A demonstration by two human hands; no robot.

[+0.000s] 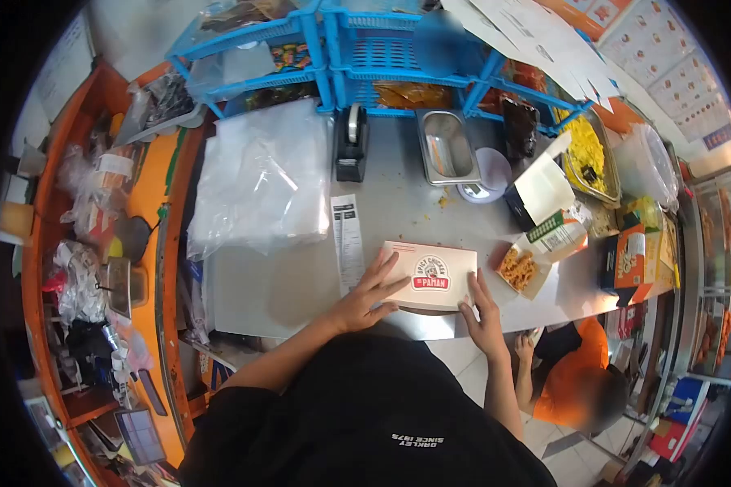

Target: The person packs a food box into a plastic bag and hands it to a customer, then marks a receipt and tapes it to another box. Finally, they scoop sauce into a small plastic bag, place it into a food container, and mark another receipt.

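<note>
A closed white cardboard food box (447, 258) with a red and black "Spicy Chicken" logo is at the front edge of the metal table. My left hand (361, 302) grips its left end, fingers spread over the lid and thumb by the near edge. At the opposite end, my right hand (487, 321) holds the box's side with its fingertips. To the right is an open food box (536, 264) containing fried pieces. A printed paper slip (348, 243) lies left of the box, partly beside my left hand.
Clear plastic bags (256, 178), a black tape dispenser (352, 146), a metal tray (449, 150) and a round scale (487, 174) stand farther back. Blue racks (398, 57) rise behind. A tray of yellow food (585, 150) is at right. Below the table's right side crouches a person in orange (577, 377).
</note>
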